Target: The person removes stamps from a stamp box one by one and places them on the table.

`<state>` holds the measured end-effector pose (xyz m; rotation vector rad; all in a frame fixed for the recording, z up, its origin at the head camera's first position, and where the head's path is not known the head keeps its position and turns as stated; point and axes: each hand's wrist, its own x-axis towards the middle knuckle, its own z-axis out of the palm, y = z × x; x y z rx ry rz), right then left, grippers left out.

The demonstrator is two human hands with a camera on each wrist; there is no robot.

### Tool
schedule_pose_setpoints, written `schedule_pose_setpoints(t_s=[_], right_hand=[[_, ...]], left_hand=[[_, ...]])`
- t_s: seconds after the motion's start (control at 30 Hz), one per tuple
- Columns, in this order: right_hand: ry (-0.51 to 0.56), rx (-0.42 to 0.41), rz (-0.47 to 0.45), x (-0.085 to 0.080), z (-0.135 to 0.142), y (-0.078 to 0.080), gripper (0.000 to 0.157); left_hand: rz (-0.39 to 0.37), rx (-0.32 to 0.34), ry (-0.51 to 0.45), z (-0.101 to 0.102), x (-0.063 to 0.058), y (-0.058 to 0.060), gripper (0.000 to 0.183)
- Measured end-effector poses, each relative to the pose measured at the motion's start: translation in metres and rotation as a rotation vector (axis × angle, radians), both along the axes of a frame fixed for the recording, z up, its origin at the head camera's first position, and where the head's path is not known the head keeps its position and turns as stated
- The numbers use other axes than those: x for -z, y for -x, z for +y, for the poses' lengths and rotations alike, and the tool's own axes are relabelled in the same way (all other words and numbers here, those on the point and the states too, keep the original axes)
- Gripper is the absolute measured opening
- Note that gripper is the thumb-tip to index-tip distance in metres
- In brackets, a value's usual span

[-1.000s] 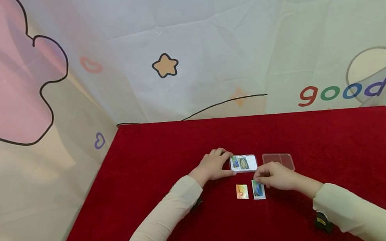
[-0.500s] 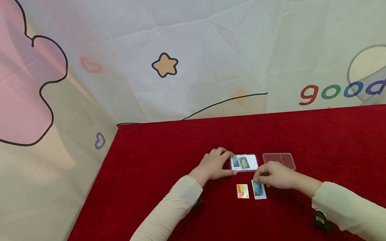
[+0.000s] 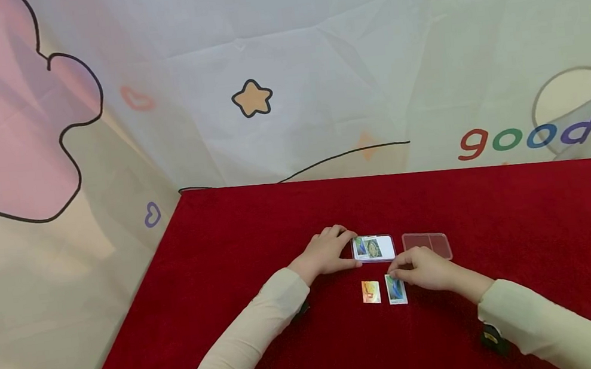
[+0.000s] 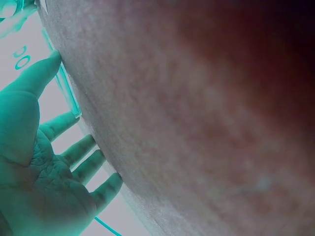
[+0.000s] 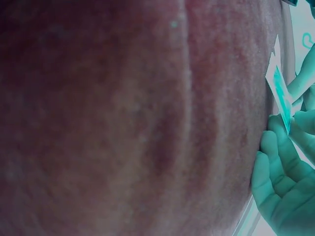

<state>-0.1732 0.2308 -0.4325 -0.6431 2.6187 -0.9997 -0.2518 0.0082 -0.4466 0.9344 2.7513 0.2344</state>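
The left hand [image 3: 328, 252] spans the left end of a shallow clear case [image 3: 386, 248], its thumb and index finger at the corners and fingers fairly straight. Inside the case, two stamps overlap at the left on a white backing; the front one [image 3: 372, 248] has an oval picture. Below it, the right hand [image 3: 424, 268] pinches the top edge of a blue-green stamp [image 3: 396, 292]. The right wrist view shows this stamp [image 5: 281, 91] at the fingertips, tilted. An orange-yellow stamp [image 3: 370, 292] lies just left of it on the red cloth.
A clear lid [image 3: 437, 245] with a line across it lies right of the case, partly behind the right hand. The table [image 3: 256, 224] is covered in red cloth. A printed fabric backdrop [image 3: 319, 98] rises along its far edge and left side.
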Motion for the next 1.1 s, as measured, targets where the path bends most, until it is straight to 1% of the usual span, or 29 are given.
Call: schedule_pose_setpoints(t_s=[0.2,0.43,0.57,0.8,0.93,1.0,1.1], right_hand=[[-0.039,-0.013,0.126,0.0009,-0.0015,-0.0031,0.012],[-0.093,0.059,0.174,0.0004,-0.0049,-0.0066,0.012],[-0.124,0.076,0.197,0.0011,-0.0047,-0.0064,0.012],[-0.101,0.083,0.211,0.0017,-0.0041,-0.0045,0.009],[-0.079,0.112,0.209,0.0008,-0.0031,-0.0036,0.009],[-0.057,0.141,0.174,-0.0013,-0.0031,-0.0042,0.009],[0.013,0.187,0.085,-0.0048,-0.0029,-0.0052,0.013]], left_hand=[[0.0,-0.001,0.004,0.0003,0.0,0.0,0.063],[-0.002,-0.001,0.006,0.0006,0.0011,0.0009,0.064],[-0.001,0.003,0.009,0.001,0.001,0.0008,0.064],[-0.01,-0.002,0.003,0.0009,0.0005,0.0002,0.063],[-0.012,-0.003,0.0,0.0011,-0.0001,0.0006,0.063],[-0.011,-0.001,0.003,0.0012,-0.0006,0.0003,0.063],[-0.013,-0.001,0.006,0.0011,-0.0002,-0.0002,0.063]])
